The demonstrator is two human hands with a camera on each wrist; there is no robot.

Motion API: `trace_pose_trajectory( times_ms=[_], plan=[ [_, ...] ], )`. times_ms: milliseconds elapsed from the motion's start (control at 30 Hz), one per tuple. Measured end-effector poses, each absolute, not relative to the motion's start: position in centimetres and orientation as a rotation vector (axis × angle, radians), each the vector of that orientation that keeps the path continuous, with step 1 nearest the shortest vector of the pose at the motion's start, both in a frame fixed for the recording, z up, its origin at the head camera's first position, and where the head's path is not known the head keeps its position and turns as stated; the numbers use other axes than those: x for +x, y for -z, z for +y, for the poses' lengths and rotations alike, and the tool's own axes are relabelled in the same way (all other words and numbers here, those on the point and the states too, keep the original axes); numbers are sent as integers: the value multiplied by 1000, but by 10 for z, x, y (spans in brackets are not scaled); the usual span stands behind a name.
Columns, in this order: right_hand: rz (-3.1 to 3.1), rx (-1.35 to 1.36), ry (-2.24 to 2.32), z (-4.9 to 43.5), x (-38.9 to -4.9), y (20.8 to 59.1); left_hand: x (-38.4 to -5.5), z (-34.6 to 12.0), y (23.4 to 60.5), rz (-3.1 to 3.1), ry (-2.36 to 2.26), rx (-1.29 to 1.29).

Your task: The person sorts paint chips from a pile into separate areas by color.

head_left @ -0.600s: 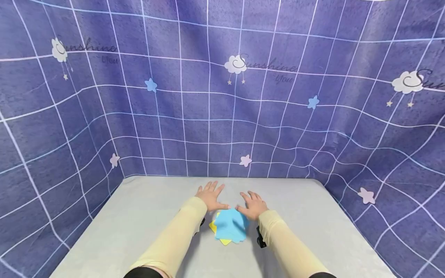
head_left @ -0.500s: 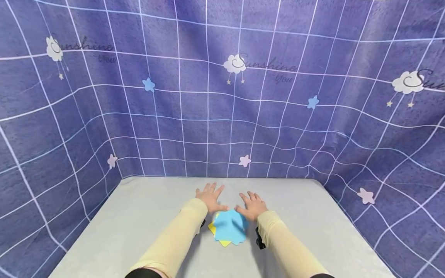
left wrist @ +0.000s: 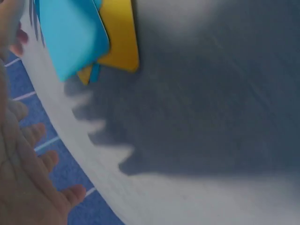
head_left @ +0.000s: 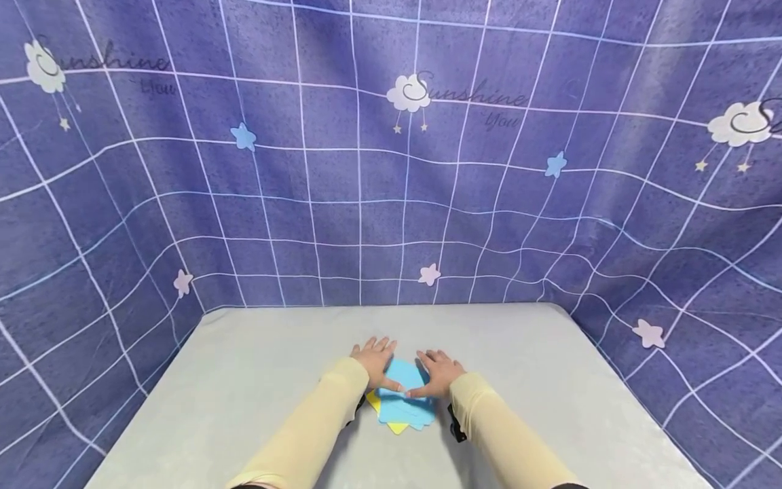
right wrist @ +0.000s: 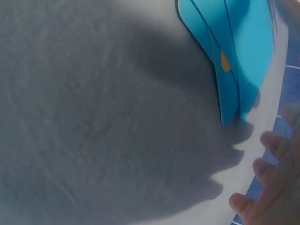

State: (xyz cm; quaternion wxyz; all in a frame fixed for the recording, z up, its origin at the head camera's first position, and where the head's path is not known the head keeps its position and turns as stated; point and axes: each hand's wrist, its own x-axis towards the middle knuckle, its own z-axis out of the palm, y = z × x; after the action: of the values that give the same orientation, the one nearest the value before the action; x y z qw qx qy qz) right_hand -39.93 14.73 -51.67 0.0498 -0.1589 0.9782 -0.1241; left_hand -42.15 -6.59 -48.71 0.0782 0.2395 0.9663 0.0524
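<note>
A loose, fanned pile of thin blue cards [head_left: 408,409] with rounded corners lies on the table, and a yellow card [head_left: 397,428] pokes out from under it. My left hand [head_left: 374,365] is at the pile's left far side, fingers spread and straight. Opposite it, at the right far side, my right hand [head_left: 442,375] has its fingers extended too. Both thumbs point inward and nearly meet over the blue cards in the head view. Neither hand grips anything. In the left wrist view the spread fingers cast a shadow beside a yellow card [left wrist: 121,35].
A pale cloth-covered table [head_left: 275,367] surrounds the pile. Behind it and along both sides hangs a blue-purple grid curtain [head_left: 391,224] with clouds and stars. Black wrist straps [head_left: 456,424] show under the cream sleeves [head_left: 311,428].
Both hands have come nearer the cards, and their thumbs now overlap the blue pile and almost meet. The head view has shifted slightly.
</note>
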Motion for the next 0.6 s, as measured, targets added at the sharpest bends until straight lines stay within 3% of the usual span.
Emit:
trace_pose_trajectory(
  times_ms=[367,600],
  plan=[
    [3077,-683,418,144,-388,524,-424,-56,509,2889,-53,783],
    [3122,-740,455,145,-388,521,-423,-49,505,2899,-29,830]
  ],
)
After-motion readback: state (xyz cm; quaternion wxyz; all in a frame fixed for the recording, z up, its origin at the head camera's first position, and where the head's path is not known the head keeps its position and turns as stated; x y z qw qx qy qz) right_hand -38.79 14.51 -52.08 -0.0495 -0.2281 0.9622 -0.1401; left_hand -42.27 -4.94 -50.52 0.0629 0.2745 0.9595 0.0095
